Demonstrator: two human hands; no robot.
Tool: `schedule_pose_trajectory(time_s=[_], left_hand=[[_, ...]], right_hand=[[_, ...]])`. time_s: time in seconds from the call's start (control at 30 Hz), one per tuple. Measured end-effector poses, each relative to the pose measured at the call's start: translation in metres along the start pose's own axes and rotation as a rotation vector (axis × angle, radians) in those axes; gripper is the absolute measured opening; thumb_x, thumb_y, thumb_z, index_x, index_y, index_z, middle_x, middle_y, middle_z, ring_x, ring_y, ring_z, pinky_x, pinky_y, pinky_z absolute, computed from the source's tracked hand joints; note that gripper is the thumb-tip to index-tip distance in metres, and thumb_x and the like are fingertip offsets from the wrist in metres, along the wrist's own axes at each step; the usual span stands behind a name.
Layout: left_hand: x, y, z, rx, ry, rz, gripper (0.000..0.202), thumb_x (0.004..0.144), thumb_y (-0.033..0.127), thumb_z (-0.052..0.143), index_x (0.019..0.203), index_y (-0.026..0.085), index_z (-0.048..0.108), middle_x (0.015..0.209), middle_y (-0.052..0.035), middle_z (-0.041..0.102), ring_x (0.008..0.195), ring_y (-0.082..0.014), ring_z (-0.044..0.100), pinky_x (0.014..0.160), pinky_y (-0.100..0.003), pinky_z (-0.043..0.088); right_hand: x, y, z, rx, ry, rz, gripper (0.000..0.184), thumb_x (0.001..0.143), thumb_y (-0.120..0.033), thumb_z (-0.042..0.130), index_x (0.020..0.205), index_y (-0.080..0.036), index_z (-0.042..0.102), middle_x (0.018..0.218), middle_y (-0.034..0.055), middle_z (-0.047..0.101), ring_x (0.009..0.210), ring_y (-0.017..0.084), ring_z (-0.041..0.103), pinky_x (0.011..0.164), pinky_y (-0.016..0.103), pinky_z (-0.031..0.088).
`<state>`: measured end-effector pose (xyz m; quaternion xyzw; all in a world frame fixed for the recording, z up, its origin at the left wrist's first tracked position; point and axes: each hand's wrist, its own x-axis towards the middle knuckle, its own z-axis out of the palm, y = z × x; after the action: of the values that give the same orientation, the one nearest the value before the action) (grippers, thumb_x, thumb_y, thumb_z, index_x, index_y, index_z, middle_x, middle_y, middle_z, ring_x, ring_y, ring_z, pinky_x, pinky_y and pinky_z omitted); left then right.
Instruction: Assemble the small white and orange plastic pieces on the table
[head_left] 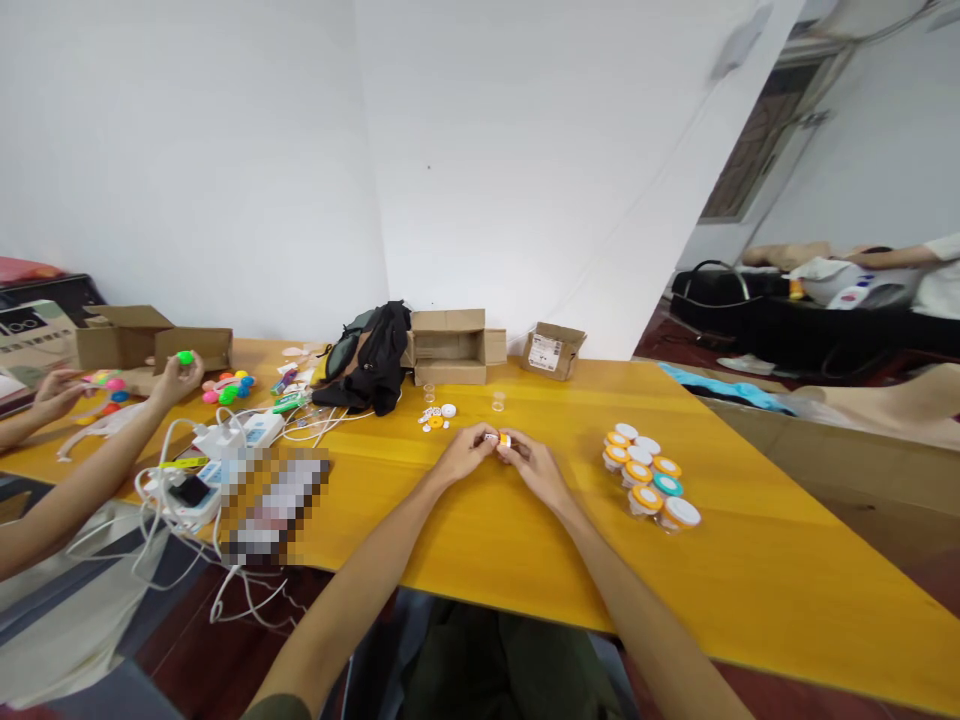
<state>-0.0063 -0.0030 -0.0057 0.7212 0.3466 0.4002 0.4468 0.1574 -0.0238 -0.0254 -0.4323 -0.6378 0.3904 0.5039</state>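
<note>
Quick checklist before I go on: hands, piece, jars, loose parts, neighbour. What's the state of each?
1. Right hand on the orange piece: ok.
2. Left hand with fingers at the same spot: ok.
3. Piece fully fitted together: cannot tell, too small.
4. Jars apart from both hands: ok, off to the right.
5. Loose parts gathered in a container: not ok.
6. Co-worker's hand out of the way: ok, far left.

Jars (639, 472) right of hands (538, 468); behind, bag (384, 355) left of carton (450, 372).
</note>
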Motion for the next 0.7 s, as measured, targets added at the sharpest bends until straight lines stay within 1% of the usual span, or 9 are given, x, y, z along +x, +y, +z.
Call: schedule_pose_trajectory(time_s=[0.1, 0.2, 0.33, 0.5, 0.7], left_hand=[[0.0, 0.0, 0.001, -0.013, -0.001, 0.015, 0.028, 0.084, 0.045, 0.059, 0.086, 0.017, 0.061, 0.074, 0.0001, 0.06, 0.07, -0.0147, 0.054, 0.066, -0.025, 0.044], [0.0, 0.0, 0.001, -0.018, 0.001, 0.027, 0.027, 0.084, 0.044, 0.059, 0.083, 0.017, 0.059, 0.071, 0.0011, 0.057, 0.064, -0.0128, 0.051, 0.062, -0.024, 0.042], [0.0, 0.001, 0.001, -0.015, -0.005, 0.031, 0.026, 0.084, 0.042, 0.059, 0.081, 0.017, 0.059, 0.067, 0.0026, 0.054, 0.058, -0.0112, 0.047, 0.059, -0.024, 0.04], [0.0, 0.0, 0.0, -0.006, 0.003, 0.01, 0.026, 0.084, 0.042, 0.058, 0.082, 0.016, 0.061, 0.066, 0.0023, 0.054, 0.059, -0.0115, 0.047, 0.058, -0.023, 0.04], [0.0, 0.0, 0.0, -0.02, -0.013, -0.016, 0.027, 0.083, 0.042, 0.059, 0.085, 0.016, 0.065, 0.063, 0.0028, 0.053, 0.054, -0.0105, 0.045, 0.056, -0.023, 0.039]], right_hand=[[0.001, 0.001, 0.0, 0.016, -0.007, 0.019, 0.042, 0.073, -0.052, 0.065, 0.1, -0.021, 0.068, 0.081, 0.0037, 0.072, 0.074, 0.023, 0.067, 0.073, 0.037, 0.056], [0.001, 0.0, 0.0, 0.051, -0.019, 0.027, 0.046, 0.072, -0.054, 0.067, 0.104, -0.021, 0.067, 0.091, 0.006, 0.074, 0.081, 0.023, 0.069, 0.078, 0.039, 0.056], [-0.001, -0.005, 0.002, 0.079, -0.032, 0.014, 0.045, 0.072, -0.052, 0.07, 0.105, -0.022, 0.068, 0.101, 0.0068, 0.074, 0.09, 0.024, 0.069, 0.084, 0.039, 0.056], [-0.002, -0.01, 0.002, 0.055, -0.04, 0.02, 0.041, 0.072, -0.051, 0.069, 0.1, -0.022, 0.068, 0.096, 0.0058, 0.074, 0.086, 0.023, 0.07, 0.081, 0.038, 0.056], [-0.003, -0.013, 0.002, 0.039, -0.017, 0.007, 0.034, 0.072, -0.046, 0.07, 0.095, -0.022, 0.069, 0.093, 0.0054, 0.075, 0.081, 0.023, 0.07, 0.078, 0.037, 0.056]])
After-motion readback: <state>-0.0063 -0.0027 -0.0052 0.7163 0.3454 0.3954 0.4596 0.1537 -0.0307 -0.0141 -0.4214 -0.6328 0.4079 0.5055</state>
